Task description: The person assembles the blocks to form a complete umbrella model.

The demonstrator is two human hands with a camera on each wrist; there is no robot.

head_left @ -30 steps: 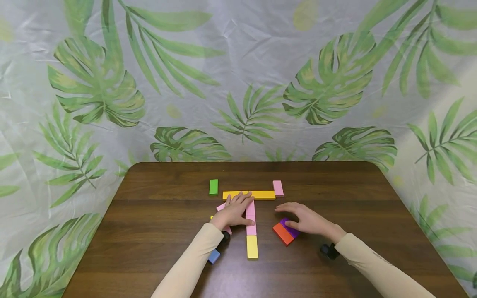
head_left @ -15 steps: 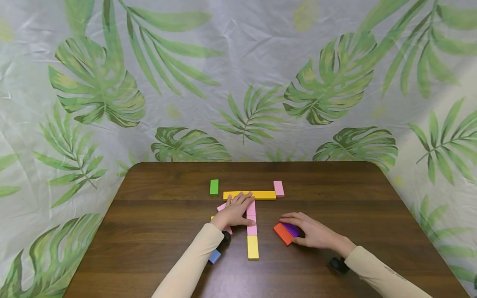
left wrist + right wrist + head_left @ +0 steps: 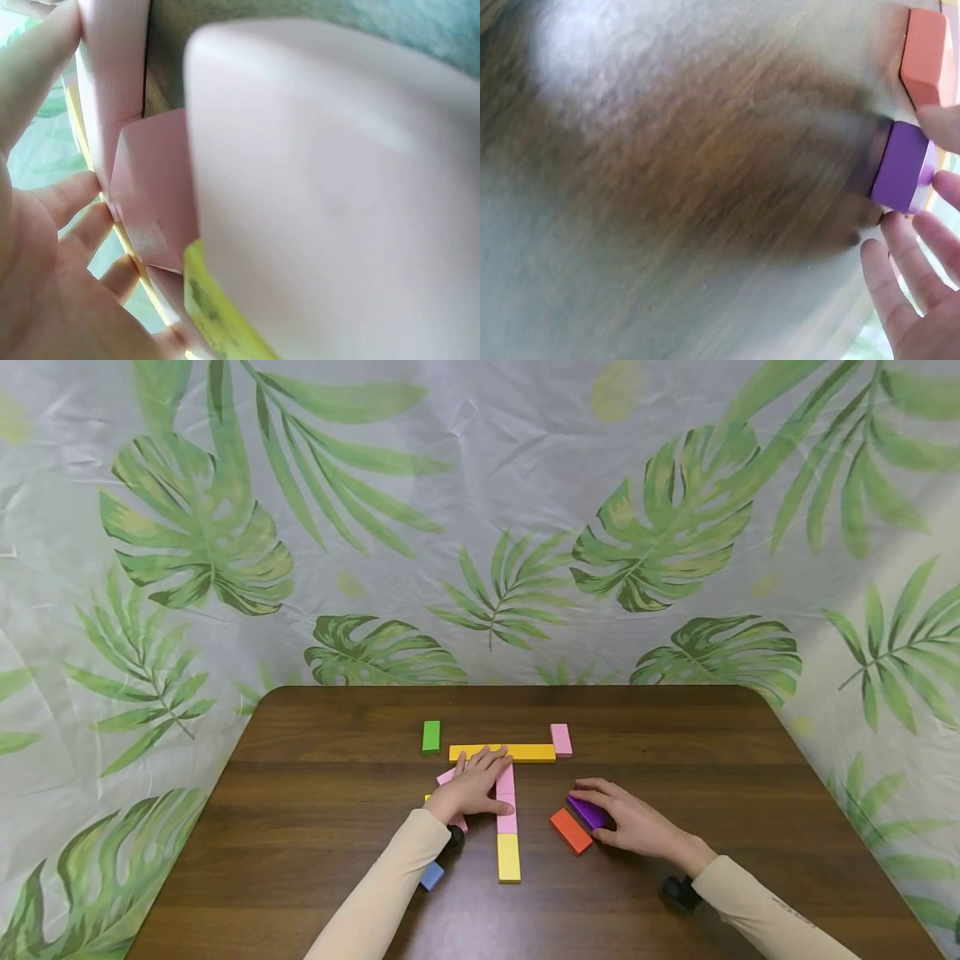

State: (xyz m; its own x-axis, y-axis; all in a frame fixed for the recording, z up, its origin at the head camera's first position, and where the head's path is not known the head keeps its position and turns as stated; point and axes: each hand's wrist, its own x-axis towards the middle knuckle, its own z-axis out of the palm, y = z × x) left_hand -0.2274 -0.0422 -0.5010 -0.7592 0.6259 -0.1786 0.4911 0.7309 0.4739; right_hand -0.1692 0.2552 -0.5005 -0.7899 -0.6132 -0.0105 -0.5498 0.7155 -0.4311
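Observation:
My right hand (image 3: 637,825) pinches a purple block (image 3: 588,812) between thumb and fingers, low over the table. In the right wrist view the purple block (image 3: 904,166) shows between thumb and fingertips. An orange-red block (image 3: 571,831) lies just left of it, with a narrow gap between them. My left hand (image 3: 468,789) rests with extended fingers over the pink blocks (image 3: 506,814), its fingertips at the row of orange-yellow blocks (image 3: 532,753) and its thumb on the pink column. A pale yellow block (image 3: 508,858) continues that column toward me. Other pink blocks are partly hidden under the left hand.
A green block (image 3: 431,737) lies behind the row's left end, and a pink block (image 3: 561,740) at its right end. A blue block (image 3: 431,876) sits partly under the left forearm. The brown wooden table (image 3: 315,827) ends at a leaf-print cloth (image 3: 510,527).
My right hand has come down onto the purple block and drawn it slightly right, away from the orange-red block it lay against. The left hand has stayed in place.

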